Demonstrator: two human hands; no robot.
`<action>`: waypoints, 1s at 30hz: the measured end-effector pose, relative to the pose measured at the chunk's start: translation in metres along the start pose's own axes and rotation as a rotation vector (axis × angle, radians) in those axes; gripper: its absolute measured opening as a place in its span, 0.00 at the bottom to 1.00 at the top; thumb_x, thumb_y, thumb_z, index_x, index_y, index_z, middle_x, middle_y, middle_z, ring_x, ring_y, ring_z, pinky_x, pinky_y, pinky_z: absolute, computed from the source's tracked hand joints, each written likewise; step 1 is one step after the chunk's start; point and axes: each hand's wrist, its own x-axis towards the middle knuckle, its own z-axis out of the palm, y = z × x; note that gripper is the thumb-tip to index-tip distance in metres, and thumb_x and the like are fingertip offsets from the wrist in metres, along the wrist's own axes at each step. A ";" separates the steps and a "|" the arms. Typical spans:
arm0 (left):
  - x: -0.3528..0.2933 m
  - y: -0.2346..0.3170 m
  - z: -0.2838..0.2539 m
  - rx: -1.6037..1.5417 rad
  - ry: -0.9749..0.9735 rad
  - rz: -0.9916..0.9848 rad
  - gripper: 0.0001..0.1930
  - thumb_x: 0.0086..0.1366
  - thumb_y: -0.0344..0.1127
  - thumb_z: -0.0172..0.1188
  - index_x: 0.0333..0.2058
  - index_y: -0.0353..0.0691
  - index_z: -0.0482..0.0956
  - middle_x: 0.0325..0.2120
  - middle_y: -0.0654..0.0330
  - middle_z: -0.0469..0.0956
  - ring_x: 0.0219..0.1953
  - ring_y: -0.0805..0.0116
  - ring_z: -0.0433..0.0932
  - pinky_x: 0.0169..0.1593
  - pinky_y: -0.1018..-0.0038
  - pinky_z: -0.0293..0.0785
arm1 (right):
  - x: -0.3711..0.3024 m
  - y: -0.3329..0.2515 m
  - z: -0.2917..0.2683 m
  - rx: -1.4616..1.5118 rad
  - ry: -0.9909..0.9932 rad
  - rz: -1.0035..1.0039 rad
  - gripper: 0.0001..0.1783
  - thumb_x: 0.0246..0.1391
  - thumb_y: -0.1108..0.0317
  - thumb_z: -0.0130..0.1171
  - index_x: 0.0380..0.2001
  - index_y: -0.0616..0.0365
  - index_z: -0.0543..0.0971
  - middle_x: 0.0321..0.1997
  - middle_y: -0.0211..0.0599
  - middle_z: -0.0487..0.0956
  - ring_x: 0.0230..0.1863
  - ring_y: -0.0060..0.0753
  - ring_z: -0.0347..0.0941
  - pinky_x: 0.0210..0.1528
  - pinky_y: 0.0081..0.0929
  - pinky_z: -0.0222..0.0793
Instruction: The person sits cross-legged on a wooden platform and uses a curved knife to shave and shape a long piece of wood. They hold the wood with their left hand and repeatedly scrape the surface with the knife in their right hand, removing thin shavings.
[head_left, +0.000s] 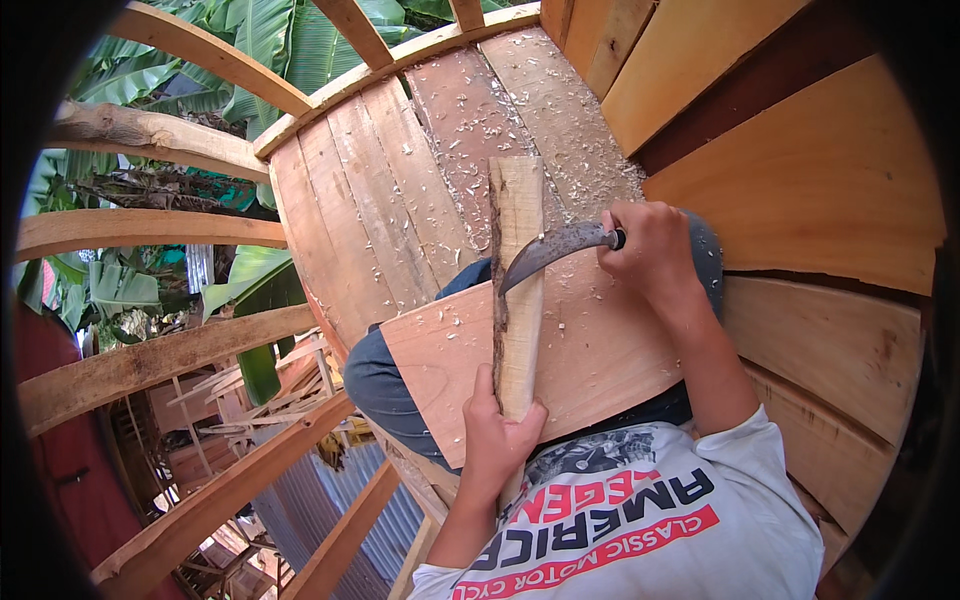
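Note:
A rough strip of pale wood (520,330), with dark bark along its left edge, stands lengthwise over a flat wooden board (600,330) on my lap. My left hand (500,425) grips the strip's near end, thumb and fingers on either side of it. In my right hand (650,245) is a curved knife (565,242), held by its dark handle with the fingers wrapped round. Its blade crosses the strip near the middle, and the tip points down to the left at the bark edge. Most of the handle is hidden in my fist.
Pale shavings lie scattered over the plank floor (350,200) ahead. A wall of wooden boards (800,170) rises close on my right. On the left is a railing of wooden bars (160,228), with banana leaves (270,50), loose timber (280,390) and corrugated metal sheets (340,500) beyond.

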 end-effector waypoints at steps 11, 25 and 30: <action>0.001 -0.009 -0.003 -0.159 0.080 0.186 0.19 0.45 0.28 0.58 0.38 0.30 0.68 0.21 0.60 0.71 0.24 0.74 0.68 0.28 0.75 0.68 | -0.023 -0.022 -0.011 0.107 -0.134 -0.204 0.12 0.41 0.59 0.63 0.18 0.56 0.76 0.16 0.44 0.75 0.22 0.49 0.75 0.27 0.41 0.69; -0.005 -0.013 -0.002 -0.105 0.028 0.175 0.21 0.43 0.28 0.58 0.40 0.30 0.70 0.20 0.60 0.69 0.23 0.74 0.67 0.28 0.76 0.67 | -0.004 -0.003 -0.029 0.229 0.009 -0.058 0.12 0.43 0.61 0.64 0.20 0.60 0.77 0.14 0.46 0.73 0.20 0.48 0.74 0.24 0.38 0.69; -0.003 -0.010 -0.005 -0.120 0.003 0.101 0.27 0.44 0.27 0.58 0.47 0.28 0.67 0.27 0.61 0.71 0.28 0.74 0.69 0.34 0.77 0.68 | -0.037 -0.028 -0.023 0.327 -0.187 -0.258 0.25 0.46 0.46 0.62 0.18 0.59 0.75 0.14 0.44 0.73 0.19 0.48 0.74 0.23 0.38 0.68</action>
